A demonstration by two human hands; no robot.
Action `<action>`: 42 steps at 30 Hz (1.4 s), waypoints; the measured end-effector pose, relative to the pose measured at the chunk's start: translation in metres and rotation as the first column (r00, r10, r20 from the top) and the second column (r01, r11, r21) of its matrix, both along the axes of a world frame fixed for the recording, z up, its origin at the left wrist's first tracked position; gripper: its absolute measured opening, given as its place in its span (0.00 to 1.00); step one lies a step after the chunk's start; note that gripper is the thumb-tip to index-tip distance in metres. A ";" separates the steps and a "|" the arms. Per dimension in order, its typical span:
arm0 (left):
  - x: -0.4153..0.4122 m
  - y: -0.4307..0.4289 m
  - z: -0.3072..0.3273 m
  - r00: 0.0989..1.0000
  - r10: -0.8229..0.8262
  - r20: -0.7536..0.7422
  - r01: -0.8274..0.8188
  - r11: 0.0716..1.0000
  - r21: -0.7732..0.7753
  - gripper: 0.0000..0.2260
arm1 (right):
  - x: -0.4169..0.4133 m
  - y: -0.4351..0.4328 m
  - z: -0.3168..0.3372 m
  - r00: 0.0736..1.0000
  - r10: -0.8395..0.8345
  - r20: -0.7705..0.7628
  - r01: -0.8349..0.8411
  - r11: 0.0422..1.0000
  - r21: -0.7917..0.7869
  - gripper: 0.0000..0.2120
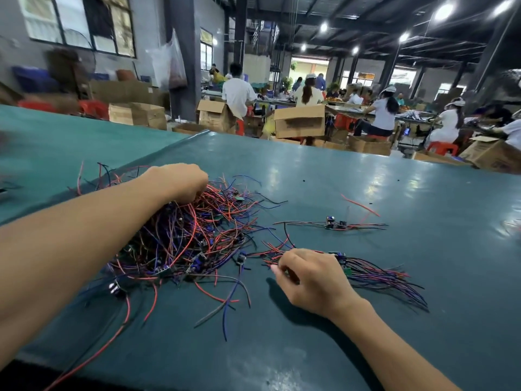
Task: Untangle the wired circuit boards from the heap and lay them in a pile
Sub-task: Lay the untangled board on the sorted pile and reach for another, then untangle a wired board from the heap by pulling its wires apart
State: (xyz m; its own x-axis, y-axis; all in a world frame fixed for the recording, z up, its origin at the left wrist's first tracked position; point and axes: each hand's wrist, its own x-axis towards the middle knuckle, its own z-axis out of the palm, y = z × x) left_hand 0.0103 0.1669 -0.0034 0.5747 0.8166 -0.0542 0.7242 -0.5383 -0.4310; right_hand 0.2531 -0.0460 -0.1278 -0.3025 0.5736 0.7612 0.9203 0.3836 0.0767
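A tangled heap of small circuit boards with red, blue and black wires (pixel 191 241) lies on the teal table (pixel 366 176), left of centre. My left hand (pixel 180 183) reaches into the far top of the heap, fingers curled down into the wires. My right hand (pixel 310 277) rests on the table to the heap's right, fingers pinched on the wires of a sorted bundle of boards (pixel 375 275) whose wires fan out to the right. One separate wired board (pixel 332 223) lies alone beyond that bundle.
A loose red wire (pixel 359 204) lies far right of the heap. A few stray wires trail off the near table edge at lower left. Beyond the table stand cardboard boxes (pixel 300 121), red stools and several seated workers at other benches.
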 end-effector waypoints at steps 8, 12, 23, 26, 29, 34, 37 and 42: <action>0.029 0.003 -0.012 0.977 -0.103 0.187 0.061 0.975 0.215 0.25 | -0.001 0.000 0.000 0.999 0.019 -0.039 -0.020 0.999 -0.027 0.10; 0.027 0.003 -0.009 0.999 -0.029 -0.017 0.030 0.996 0.079 0.16 | -0.001 0.000 0.000 0.998 0.006 -0.062 -0.009 0.998 -0.062 0.10; 0.029 0.001 0.017 0.927 -0.349 0.137 0.340 0.936 0.084 0.09 | -0.005 -0.002 0.004 0.997 -0.004 -0.082 -0.005 0.994 -0.110 0.10; 0.032 -0.009 0.031 0.826 -0.519 0.217 0.496 0.854 0.156 0.08 | -0.005 -0.001 0.005 0.997 -0.010 -0.082 0.000 0.993 -0.114 0.10; 0.033 -0.021 0.044 0.690 -0.633 0.351 0.569 0.774 0.277 0.08 | -0.005 -0.002 0.005 0.997 -0.007 -0.076 -0.001 0.994 -0.108 0.10; 0.040 -0.043 0.068 0.474 -0.693 0.543 0.559 0.714 0.422 0.07 | -0.007 -0.001 0.003 0.995 0.002 -0.096 -0.010 0.996 -0.084 0.10; 0.046 -0.056 0.081 0.383 -0.666 0.640 0.561 0.718 0.412 0.08 | -0.007 -0.001 0.001 0.990 0.002 -0.144 -0.013 0.997 -0.074 0.08; 0.052 -0.074 0.088 0.182 -0.509 0.841 0.559 0.758 0.338 0.08 | -0.005 -0.002 0.007 0.907 -0.011 -0.420 -0.032 0.995 -0.095 0.07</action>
State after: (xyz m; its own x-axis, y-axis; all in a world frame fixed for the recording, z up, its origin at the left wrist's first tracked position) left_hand 0.0628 0.0933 0.0849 0.6044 0.3040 0.7364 0.1796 -0.9525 0.2457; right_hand 0.2480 -0.0479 -0.1212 0.0264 0.6497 0.7597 0.8550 0.3792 -0.3540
